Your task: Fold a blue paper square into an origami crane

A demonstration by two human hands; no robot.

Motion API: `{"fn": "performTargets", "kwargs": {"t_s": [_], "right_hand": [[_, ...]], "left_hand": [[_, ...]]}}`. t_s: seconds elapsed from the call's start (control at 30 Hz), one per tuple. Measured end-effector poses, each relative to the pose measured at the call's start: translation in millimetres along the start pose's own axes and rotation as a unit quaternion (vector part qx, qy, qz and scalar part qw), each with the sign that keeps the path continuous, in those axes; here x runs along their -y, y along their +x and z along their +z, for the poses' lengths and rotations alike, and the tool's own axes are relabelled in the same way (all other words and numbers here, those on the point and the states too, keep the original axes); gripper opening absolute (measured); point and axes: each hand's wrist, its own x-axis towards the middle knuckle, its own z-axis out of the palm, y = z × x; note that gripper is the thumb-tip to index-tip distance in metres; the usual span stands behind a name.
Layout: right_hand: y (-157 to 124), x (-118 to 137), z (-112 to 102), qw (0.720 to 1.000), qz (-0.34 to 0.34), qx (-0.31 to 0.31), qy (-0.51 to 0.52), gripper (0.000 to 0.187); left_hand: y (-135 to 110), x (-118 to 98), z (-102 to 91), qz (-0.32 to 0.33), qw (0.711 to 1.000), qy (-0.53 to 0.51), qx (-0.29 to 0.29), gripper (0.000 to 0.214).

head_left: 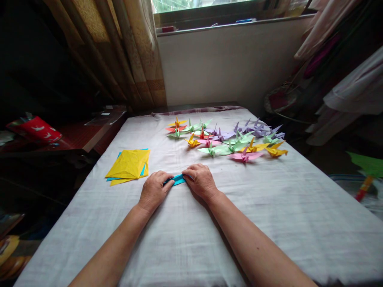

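Head view. A folded blue paper [176,180] is shown lying flat on the white tablecloth [269,215], near the middle of its near half. Its left end is held down under the curled fingertips of the left hand [154,190]. Its right end is covered by the right hand [201,181], whose fingers are bent down and closed over it. Only a short blue strip is seen between the two hands. Whether the thumbs are tucked beneath the paper cannot be told.

Just left of the blue paper, a stack of square sheets [129,164] is laid, yellow on top with blue edges beneath. Beyond the blue paper and to its right, a cluster of finished paper cranes [230,140] in many colours is spread out. Farther beyond, a curtain [134,52] and a window sill [233,24] are seen.

The step in hand is judged to be the pressing of a crease in an early fold. A further fold would call for aligned edges and a firm, even stroke along the crease.
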Motion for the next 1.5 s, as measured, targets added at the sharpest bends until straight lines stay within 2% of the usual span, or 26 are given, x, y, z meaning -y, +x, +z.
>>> {"fn": "performTargets", "kwargs": {"t_s": [0.13,0.33,0.53,0.87,0.97,1.03,1.1,1.2,1.27,1.37,1.43,1.5], "right_hand": [[0,1,-1,1.0,-0.016,-0.007,0.006,0.011],[0,-1,3,0.999,-0.043,-0.01,0.023,0.011],[-1,0,1,0.999,-0.036,-0.004,0.01,0.009],[-1,0,1,0.997,-0.032,-0.025,0.062,0.009],[-1,-1,3,0.996,-0.029,-0.033,0.079,0.01],[0,-3,5,0.992,-0.018,-0.058,0.115,0.011],[1,-6,8,0.979,0.011,-0.094,0.182,0.016],[3,-9,12,0.938,0.076,-0.112,0.318,0.04],[4,-8,14,0.907,0.111,-0.094,0.395,0.05],[4,2,15,0.872,0.136,-0.053,0.467,0.054],[2,12,16,0.858,0.151,-0.035,0.489,0.059],[1,20,16,0.856,0.164,-0.025,0.489,0.062]], "left_hand": [[-1,-2,1.0,-0.007,1.0,-0.016,-0.018,0.014],[-3,-5,-2.0,-0.017,1.0,-0.018,-0.006,0.013],[-5,-10,-1.1,-0.019,0.999,-0.014,-0.032,0.007],[-6,-7,-0.8,-0.02,1.0,-0.009,-0.017,0.011],[-5,-8,-1.4,-0.024,0.999,-0.036,-0.014,0.011],[-4,-8,-1.2,-0.04,0.996,-0.082,-0.018,0.012],[-3,-6,-0.9,-0.075,0.987,-0.142,-0.025,0.014],[1,-2,-1.2,-0.134,0.956,-0.257,-0.035,0.02],[2,-3,-2.0,-0.155,0.927,-0.337,-0.048,0.025],[3,-7,-2.9,-0.169,0.891,-0.419,-0.056,0.032],[3,-11,-3.2,-0.174,0.878,-0.442,-0.053,0.034],[2,-13,-3.2,-0.178,0.873,-0.451,-0.052,0.036]]}}
